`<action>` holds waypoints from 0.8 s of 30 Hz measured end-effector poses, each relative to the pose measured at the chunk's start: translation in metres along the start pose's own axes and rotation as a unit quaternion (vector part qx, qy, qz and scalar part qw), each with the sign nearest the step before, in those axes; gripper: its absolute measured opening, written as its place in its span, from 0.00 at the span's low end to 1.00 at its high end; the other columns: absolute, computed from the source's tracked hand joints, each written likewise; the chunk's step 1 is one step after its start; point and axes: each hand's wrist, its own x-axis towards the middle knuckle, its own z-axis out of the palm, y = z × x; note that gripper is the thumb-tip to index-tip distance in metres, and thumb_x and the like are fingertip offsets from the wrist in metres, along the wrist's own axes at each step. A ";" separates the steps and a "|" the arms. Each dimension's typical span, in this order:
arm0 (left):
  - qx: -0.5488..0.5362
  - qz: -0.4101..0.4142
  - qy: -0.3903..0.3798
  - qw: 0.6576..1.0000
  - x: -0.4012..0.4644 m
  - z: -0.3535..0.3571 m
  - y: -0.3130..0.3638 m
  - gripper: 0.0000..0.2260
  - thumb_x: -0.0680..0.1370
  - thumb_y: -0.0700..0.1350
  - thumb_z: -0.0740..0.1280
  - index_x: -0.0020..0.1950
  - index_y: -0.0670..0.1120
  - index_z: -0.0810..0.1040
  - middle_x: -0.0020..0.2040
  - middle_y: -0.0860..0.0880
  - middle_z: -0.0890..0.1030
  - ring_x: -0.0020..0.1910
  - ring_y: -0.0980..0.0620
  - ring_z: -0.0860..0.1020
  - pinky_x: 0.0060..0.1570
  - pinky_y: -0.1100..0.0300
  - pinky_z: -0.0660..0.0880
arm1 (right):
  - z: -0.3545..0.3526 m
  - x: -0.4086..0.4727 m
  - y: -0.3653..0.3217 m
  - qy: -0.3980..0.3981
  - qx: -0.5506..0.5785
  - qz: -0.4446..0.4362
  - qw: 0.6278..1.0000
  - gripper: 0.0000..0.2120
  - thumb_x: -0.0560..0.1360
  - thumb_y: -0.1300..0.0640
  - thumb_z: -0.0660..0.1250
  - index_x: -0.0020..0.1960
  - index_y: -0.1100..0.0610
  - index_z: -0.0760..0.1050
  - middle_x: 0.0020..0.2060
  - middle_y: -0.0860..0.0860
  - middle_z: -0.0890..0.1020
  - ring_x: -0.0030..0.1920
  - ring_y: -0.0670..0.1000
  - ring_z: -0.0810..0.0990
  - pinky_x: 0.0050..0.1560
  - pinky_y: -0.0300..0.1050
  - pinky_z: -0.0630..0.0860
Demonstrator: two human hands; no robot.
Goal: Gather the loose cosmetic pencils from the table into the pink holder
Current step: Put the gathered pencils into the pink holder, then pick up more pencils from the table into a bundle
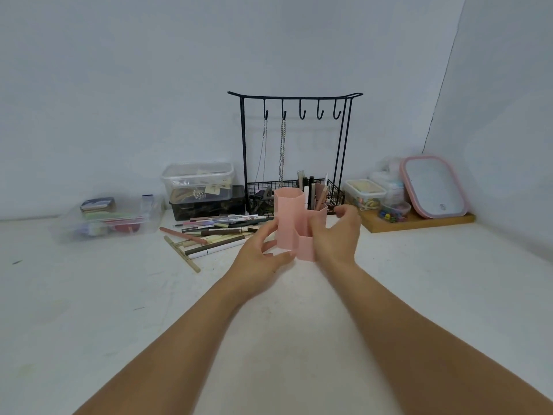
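Note:
A pink holder [289, 223] made of joined hexagonal tubes of different heights stands upright in the middle of the white table. My left hand [259, 256] grips its lower left side, thumb against the front and fingers on the left wall. My right hand [338, 235] wraps round its right side with the fingers curled over the rim. A pile of loose cosmetic pencils [215, 232] lies on the table just left of the holder, several of them crossing each other. I cannot see inside the holder's tubes.
A black wire rack with hooks and a basket [294, 187] stands right behind the holder. Clear plastic boxes [199, 187] and a low tub [107, 220] sit at the left. A wooden tray [419, 221] with small boxes and a pink mirror [434, 187] is at the right.

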 end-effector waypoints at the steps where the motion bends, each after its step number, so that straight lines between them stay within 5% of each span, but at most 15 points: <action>1: 0.008 -0.002 0.001 1.000 0.000 0.000 0.000 0.33 0.76 0.33 0.71 0.70 0.65 0.70 0.65 0.68 0.73 0.64 0.63 0.74 0.44 0.73 0.75 | 0.002 -0.008 -0.006 0.036 -0.016 -0.054 0.998 0.19 0.67 0.51 0.71 0.54 0.54 0.70 0.52 0.49 0.73 0.54 0.52 0.72 0.54 0.49 0.73; 3: 0.006 -0.009 0.023 1.000 0.002 0.000 -0.002 0.35 0.74 0.28 0.65 0.69 0.64 0.71 0.65 0.66 0.75 0.65 0.60 0.75 0.41 0.70 0.77 | 0.005 -0.021 -0.018 0.025 -0.038 -0.168 0.985 0.14 0.65 0.49 0.69 0.47 0.49 0.70 0.46 0.44 0.72 0.48 0.48 0.71 0.45 0.44 0.72; 6: -0.026 -0.014 0.100 0.995 0.005 -0.003 -0.004 0.33 0.72 0.24 0.59 0.69 0.54 0.75 0.66 0.55 0.79 0.63 0.54 0.79 0.43 0.62 0.80 | 0.006 -0.035 -0.023 -0.133 -0.181 -0.296 0.928 0.06 0.71 0.48 0.69 0.40 0.47 0.73 0.40 0.42 0.75 0.42 0.47 0.73 0.37 0.42 0.70; 10: -0.019 0.007 0.194 0.981 0.005 -0.008 -0.003 0.23 0.75 0.28 0.62 0.54 0.56 0.81 0.54 0.53 0.84 0.52 0.54 0.82 0.51 0.56 0.79 | 0.006 -0.027 -0.021 -0.138 -0.305 -0.327 0.884 0.13 0.72 0.64 0.64 0.33 0.51 0.71 0.33 0.49 0.74 0.43 0.55 0.76 0.38 0.46 0.66; 15: -0.004 0.004 0.266 0.964 0.006 -0.015 -0.003 0.16 0.76 0.29 0.64 0.47 0.50 0.82 0.46 0.50 0.84 0.45 0.54 0.80 0.53 0.50 0.79 | 0.007 -0.019 -0.011 -0.161 -0.360 -0.296 0.870 0.05 0.75 0.56 0.64 0.50 0.54 0.77 0.49 0.51 0.78 0.54 0.56 0.75 0.54 0.51 0.66; 20: -0.003 -0.001 0.282 0.959 0.006 -0.016 -0.003 0.15 0.77 0.30 0.64 0.46 0.50 0.82 0.45 0.49 0.83 0.45 0.54 0.80 0.53 0.50 0.79 | 0.008 -0.008 0.003 -0.233 -0.338 -0.237 0.881 0.24 0.75 0.52 0.68 0.68 0.59 0.68 0.67 0.54 0.72 0.69 0.57 0.66 0.67 0.51 0.67; 24: -0.005 -0.009 0.300 0.954 0.002 -0.024 0.005 0.13 0.78 0.33 0.66 0.46 0.51 0.82 0.44 0.50 0.82 0.43 0.53 0.79 0.51 0.48 0.80 | 0.012 -0.016 0.003 -0.226 -0.248 -0.258 0.906 0.23 0.75 0.55 0.68 0.69 0.58 0.72 0.67 0.54 0.74 0.69 0.56 0.70 0.67 0.50 0.69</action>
